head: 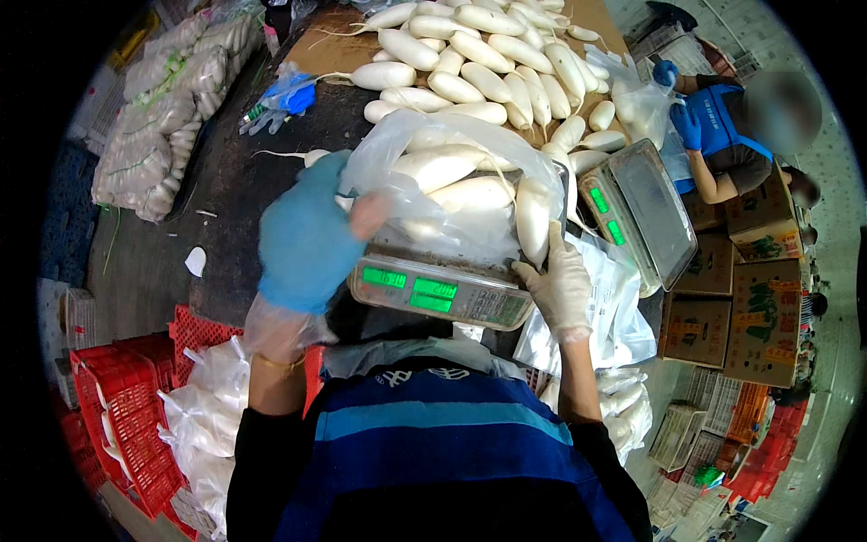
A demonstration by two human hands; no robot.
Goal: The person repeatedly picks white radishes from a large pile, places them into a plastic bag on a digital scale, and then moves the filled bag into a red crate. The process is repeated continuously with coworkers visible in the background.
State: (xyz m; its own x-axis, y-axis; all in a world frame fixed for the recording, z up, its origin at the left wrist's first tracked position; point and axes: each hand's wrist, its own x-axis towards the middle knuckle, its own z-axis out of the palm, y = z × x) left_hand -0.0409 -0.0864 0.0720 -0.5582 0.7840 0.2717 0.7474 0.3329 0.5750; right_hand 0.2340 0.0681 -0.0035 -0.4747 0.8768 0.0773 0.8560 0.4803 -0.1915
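A clear plastic bag [467, 129] holding several white radishes [443, 166] lies on a digital scale [440, 291] with lit green displays. My left hand [315, 230], in a blue glove with a bare fingertip showing, is blurred at the bag's left edge; its fingers seem closed on the plastic. My right hand [559, 284], in a pale glove, has its fingers at the tip of a radish [533, 220] at the bag's right side, thumb by the scale's edge. Whether it grips the radish is unclear. A large pile of radishes [474, 81] lies beyond the scale.
A second scale [637, 217] stands at the right, beside flat plastic bags [609, 298]. A co-worker in blue gloves [687, 125] handles a bag there. Blue gloves [294, 98] lie at the upper left. Red crates [129, 406] and filled bags [210, 406] sit below left, cardboard boxes [762, 311] at right.
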